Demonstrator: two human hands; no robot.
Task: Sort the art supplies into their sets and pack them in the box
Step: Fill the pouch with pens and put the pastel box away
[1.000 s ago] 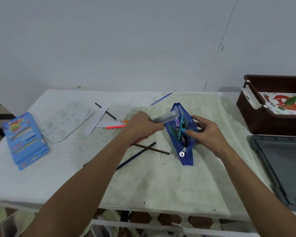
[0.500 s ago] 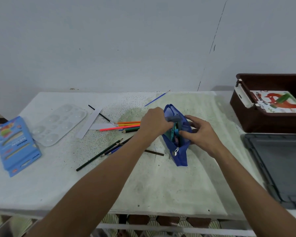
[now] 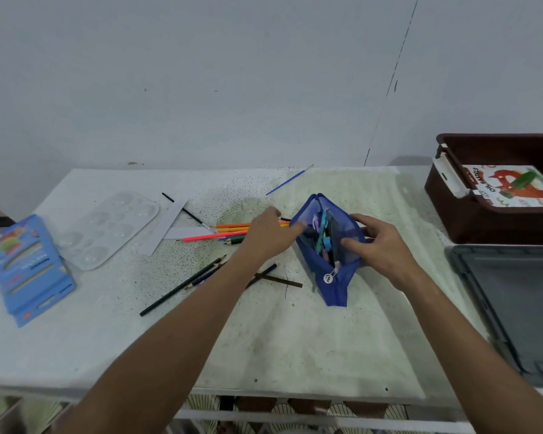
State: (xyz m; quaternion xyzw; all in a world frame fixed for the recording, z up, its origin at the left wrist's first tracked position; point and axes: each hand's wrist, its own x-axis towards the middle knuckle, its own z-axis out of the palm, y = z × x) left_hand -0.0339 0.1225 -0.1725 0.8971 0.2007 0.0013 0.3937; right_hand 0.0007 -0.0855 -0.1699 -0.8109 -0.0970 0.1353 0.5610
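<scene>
Left hand (image 3: pixel 271 234) now out of pouch (image 3: pixel 333 255); pencils (image 3: pixel 232 231) beside.

Stained white table (image 3: pixel 295 346) (grey wall (image 3: pixel 232 73) behind).

A plain pale grey-blue wall (image 3: pixel 201 73) fills the upper half of the view, evenly lit, with no windows. A thin dark line (image 3: pixel 389 89), like a crack or seam, runs slanting down it on the right to the table's back edge. The white table (image 3: pixel 279 339) stands against the wall; its top is worn, stained greenish and flecked with dark specks. Below its front edge a patterned floor (image 3: pixel 295 415) with fan-like shapes shows.
</scene>
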